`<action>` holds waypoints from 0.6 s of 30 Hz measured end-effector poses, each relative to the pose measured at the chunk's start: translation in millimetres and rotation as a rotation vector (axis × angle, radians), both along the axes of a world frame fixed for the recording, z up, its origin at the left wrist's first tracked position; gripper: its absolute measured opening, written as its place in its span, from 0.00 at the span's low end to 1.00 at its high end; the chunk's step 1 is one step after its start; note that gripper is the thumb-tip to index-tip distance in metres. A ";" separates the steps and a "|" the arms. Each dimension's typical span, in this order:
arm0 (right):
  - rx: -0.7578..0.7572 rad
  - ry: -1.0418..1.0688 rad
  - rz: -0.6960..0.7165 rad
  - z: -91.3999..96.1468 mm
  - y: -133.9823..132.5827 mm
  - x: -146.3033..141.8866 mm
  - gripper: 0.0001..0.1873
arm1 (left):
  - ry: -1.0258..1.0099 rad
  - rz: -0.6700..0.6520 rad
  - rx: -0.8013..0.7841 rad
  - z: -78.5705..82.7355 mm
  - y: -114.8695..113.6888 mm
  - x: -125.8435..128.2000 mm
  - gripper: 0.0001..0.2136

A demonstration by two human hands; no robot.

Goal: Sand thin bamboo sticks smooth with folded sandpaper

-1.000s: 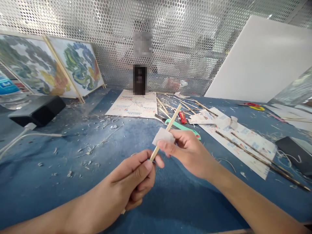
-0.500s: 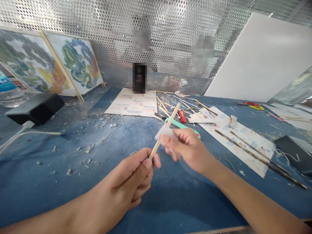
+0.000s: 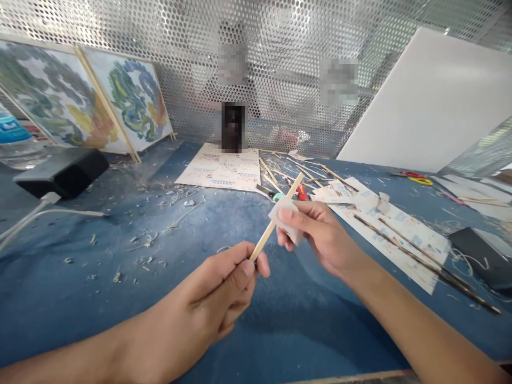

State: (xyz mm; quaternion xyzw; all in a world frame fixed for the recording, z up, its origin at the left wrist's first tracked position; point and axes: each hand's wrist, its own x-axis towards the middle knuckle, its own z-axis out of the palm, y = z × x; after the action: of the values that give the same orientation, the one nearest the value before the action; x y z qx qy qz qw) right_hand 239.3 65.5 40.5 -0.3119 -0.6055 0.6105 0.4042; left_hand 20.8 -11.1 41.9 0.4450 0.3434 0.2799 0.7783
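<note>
In the lower middle of the frame, the left hand [image 3: 216, 301] has its grip pressed together, thumb and forefinger pinching the lower end of one thin wooden stick [image 3: 262, 242]. The stick slants up and to the right, above the blue counter [image 3: 120, 277]. At centre frame, the right hand [image 3: 324, 234] pinches one small white folded piece [image 3: 275, 214] around the middle of the stick, and the stick's top end pokes out beyond it.

Wood shavings are scattered over the counter. Two dragon paintings [image 3: 136, 101] lean against the perforated metal wall [image 3: 280, 32] at upper left. Below them are one black box [image 3: 64, 173] with a white cable [image 3: 60, 213], and one water bottle [image 3: 12, 141] at the left edge. One white board [image 3: 432, 101] leans at upper right. Two dark sticks [image 3: 404, 242] lie on a printed paper strip [image 3: 416, 229] at right.
</note>
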 end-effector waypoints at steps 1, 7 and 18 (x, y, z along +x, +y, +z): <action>0.011 0.021 -0.028 1.1 0.3 -0.1 0.13 | 0.006 -0.001 0.006 -0.9 -0.1 -0.2 0.13; -0.008 -0.127 0.159 3.1 -10.9 -8.5 0.19 | 0.021 0.119 -0.012 -14.2 -3.5 -6.8 0.12; 0.117 -0.151 0.013 3.4 -12.4 -11.2 0.23 | 0.126 0.072 0.059 -10.2 -1.8 -1.1 0.16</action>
State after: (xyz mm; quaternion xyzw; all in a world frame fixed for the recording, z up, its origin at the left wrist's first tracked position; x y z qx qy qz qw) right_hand 228.1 53.1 43.9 -0.3289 -0.6707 0.5516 0.3711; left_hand 19.7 -12.9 31.7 0.4719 0.3992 0.2889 0.7311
